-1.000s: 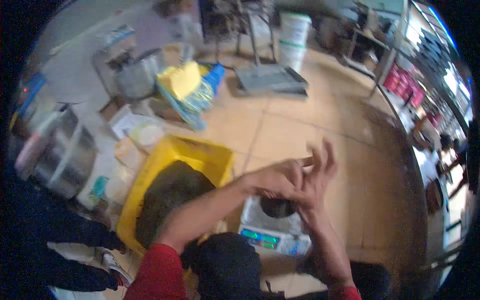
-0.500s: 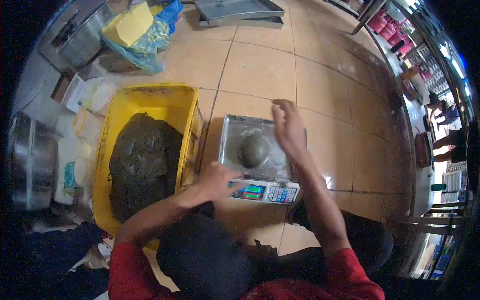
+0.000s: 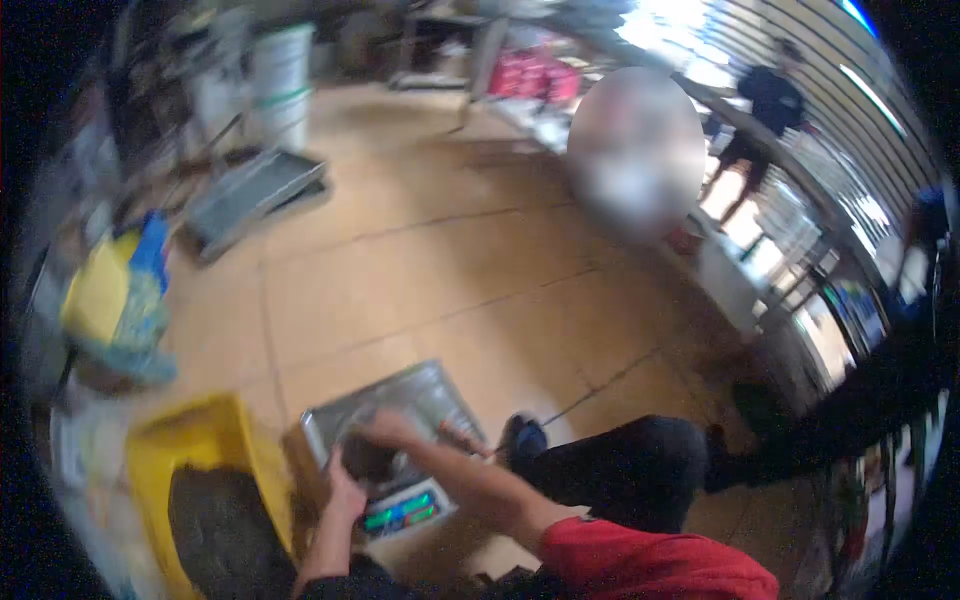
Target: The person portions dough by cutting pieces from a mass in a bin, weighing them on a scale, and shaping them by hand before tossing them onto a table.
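Note:
A ball of dark dough (image 3: 369, 460) lies on the metal tray (image 3: 432, 385) of a digital scale, whose green display (image 3: 400, 513) is lit. My left hand (image 3: 347, 493) is against the near left side of the ball, its fingers pointing up along it. My right hand (image 3: 391, 430) curls over the ball from the far right. Both hands close around the dough, though motion blurs the fingertips. To the left, a yellow crate (image 3: 262, 462) contains a large dark mass of the same dough (image 3: 222, 525).
Beyond the crate sits a yellow item (image 3: 98, 292) with blue and green plastic bags. Flat metal trays (image 3: 252, 200) rest on the tiled floor (image 3: 400, 280). A person in dark clothes (image 3: 773, 105) stands behind the long counter at right. Pink cylinders (image 3: 535, 75) stand at the back.
The head view has swung up and to the right, bringing in more of the room. My hands, apart on either side of the scale before, have come together around the dough ball.

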A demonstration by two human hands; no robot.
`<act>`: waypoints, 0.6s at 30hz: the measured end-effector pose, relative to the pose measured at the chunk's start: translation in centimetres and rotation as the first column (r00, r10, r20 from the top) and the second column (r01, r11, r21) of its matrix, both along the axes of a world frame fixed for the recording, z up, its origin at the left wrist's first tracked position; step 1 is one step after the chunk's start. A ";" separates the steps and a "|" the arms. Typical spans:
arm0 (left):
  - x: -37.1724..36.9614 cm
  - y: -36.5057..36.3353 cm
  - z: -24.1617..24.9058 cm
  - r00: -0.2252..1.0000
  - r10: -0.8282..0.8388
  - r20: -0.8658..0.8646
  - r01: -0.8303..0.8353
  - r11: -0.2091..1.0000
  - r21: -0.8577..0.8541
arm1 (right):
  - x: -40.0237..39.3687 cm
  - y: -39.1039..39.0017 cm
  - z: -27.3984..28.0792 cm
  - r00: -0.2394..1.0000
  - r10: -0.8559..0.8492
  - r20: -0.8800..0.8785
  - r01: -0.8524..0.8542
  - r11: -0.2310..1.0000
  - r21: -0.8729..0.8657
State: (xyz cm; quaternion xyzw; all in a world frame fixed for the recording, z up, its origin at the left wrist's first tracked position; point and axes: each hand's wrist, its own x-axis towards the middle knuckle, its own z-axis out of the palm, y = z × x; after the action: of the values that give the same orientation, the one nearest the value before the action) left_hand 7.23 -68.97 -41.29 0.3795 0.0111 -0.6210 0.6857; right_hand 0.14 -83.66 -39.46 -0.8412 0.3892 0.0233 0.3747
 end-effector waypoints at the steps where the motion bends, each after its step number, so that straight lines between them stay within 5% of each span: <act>1: -1.0 0.3 2.6 0.999 -0.013 -0.030 0.014 1.000 0.028 | 0.2 -0.5 -3.3 0.999 0.012 -0.042 -0.013 0.999 -0.032; 2: -0.8 0.3 1.6 0.999 -0.037 -0.005 0.037 0.999 -0.013 | -0.4 0.2 -0.3 0.991 0.010 -0.136 -0.005 0.999 0.037; 3: -1.0 0.1 1.9 0.999 -0.026 -0.048 0.027 1.000 0.015 | 1.9 -1.8 -12.3 0.972 0.235 -0.013 -0.235 0.970 -0.064; 4: -1.1 0.1 2.0 0.996 -0.001 -0.089 0.005 0.999 0.045 | 0.3 0.2 -6.3 0.976 0.203 -0.074 -0.199 0.978 0.056; 5: -1.3 0.8 1.0 0.998 0.009 0.057 -0.011 1.000 0.029 | -1.5 2.6 1.2 0.974 0.175 -0.145 -0.150 0.975 0.164; 7: -1.2 1.8 0.6 0.940 0.054 0.335 -0.069 0.997 0.031 | -2.6 3.1 -0.9 0.995 -0.034 0.097 0.017 0.987 0.162; 10: -0.5 0.0 4.0 0.886 0.069 0.459 -0.098 0.994 0.041 | -4.1 6.2 -4.3 0.849 -0.293 0.441 0.189 0.946 0.264; 13: 1.1 -2.5 8.1 0.877 0.029 0.480 -0.041 0.999 0.014 | -5.7 2.9 -0.5 0.538 -0.638 0.550 0.096 0.695 0.712; 14: 1.8 -3.4 9.9 0.882 0.000 0.472 -0.006 1.000 0.010 | -7.0 -0.1 0.1 0.618 -0.329 0.714 0.134 0.939 0.316; 15: 2.8 -4.1 11.5 0.887 -0.019 0.461 0.021 1.000 0.003 | -8.5 -3.1 4.1 0.564 -0.317 0.762 0.211 0.948 0.238; 18: 5.6 -4.8 15.6 0.884 -0.030 0.467 0.042 0.999 -0.017 | -15.3 -14.0 27.4 0.045 -0.335 0.941 0.505 0.820 0.268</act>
State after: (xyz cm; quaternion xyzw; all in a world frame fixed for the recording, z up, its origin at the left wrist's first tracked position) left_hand 12.84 -73.81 -25.73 0.5086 -0.1693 -0.5243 0.6616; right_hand -15.15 -97.70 -12.05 -0.5317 0.2926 -0.6460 0.4630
